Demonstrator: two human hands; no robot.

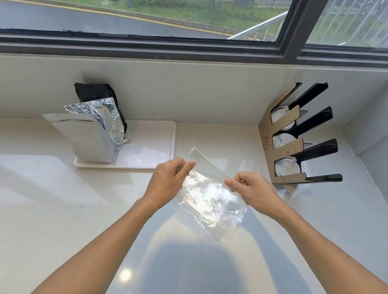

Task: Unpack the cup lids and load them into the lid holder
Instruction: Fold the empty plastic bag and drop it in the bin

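Note:
A clear, crinkled plastic bag (209, 199) hangs above the counter, stretched between both hands; it looks empty. My left hand (167, 180) pinches its upper left edge. My right hand (252, 188) pinches the right edge. The lid holder (284, 147), tan front with black dividers, stands at the right against the wall. White cup lids (286, 166) sit in its three slots, the lowest one nearest my right hand.
A white tray (160, 155) lies behind the hands, carrying a silver pouch (89, 138), a crumpled foil bag (108, 117) and a black bag (94, 92). The pale counter runs to a window wall at the back and a side wall at the right.

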